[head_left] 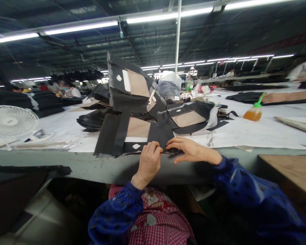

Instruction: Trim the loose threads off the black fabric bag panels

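A black fabric piece with a beige panel and a white strip lies at the table's front edge. My left hand has its fingers closed on the fabric's front edge, beside a small white patch. Just to the right, my right hand rests its fingertips at the same edge, with thumb and fingers apart. Behind, a similar black piece with a beige panel stands tilted up on a pile. Another black piece with a beige panel lies to the right.
On the white-covered table stand a white fan at left and a green-capped bottle of amber liquid at right. A plastic-wrapped bundle sits behind. Another person's forearm reaches in from the right. A wooden board is at lower right.
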`<action>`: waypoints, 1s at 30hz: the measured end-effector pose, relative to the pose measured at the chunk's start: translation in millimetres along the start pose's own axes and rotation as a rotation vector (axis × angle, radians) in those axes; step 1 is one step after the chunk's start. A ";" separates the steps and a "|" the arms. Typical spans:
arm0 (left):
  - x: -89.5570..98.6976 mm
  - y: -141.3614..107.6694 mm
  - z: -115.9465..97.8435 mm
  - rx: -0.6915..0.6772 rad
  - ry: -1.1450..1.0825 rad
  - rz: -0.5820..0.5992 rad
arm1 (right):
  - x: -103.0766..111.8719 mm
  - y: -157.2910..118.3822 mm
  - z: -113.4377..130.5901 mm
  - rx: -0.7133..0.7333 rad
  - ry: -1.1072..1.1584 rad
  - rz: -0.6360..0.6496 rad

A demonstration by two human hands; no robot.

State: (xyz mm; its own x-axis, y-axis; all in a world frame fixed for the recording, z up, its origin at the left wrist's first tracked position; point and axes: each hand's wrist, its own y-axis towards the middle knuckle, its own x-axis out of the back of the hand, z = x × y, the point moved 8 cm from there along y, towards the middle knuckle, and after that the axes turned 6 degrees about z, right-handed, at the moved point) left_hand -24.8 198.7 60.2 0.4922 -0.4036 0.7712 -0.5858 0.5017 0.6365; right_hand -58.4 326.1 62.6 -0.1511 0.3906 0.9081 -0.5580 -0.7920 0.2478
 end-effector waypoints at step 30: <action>-23.3 29.2 -12.3 0.195 0.025 0.020 | 7.6 0.9 -56.4 -0.041 -0.007 -0.114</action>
State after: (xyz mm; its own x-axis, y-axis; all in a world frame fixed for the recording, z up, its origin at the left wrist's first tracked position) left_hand -45.4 232.1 60.7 0.4934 -0.3750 0.7848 -0.7082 0.3507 0.6128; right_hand -106.1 354.8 50.7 -0.0794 0.4736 0.8771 -0.6044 -0.7226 0.3355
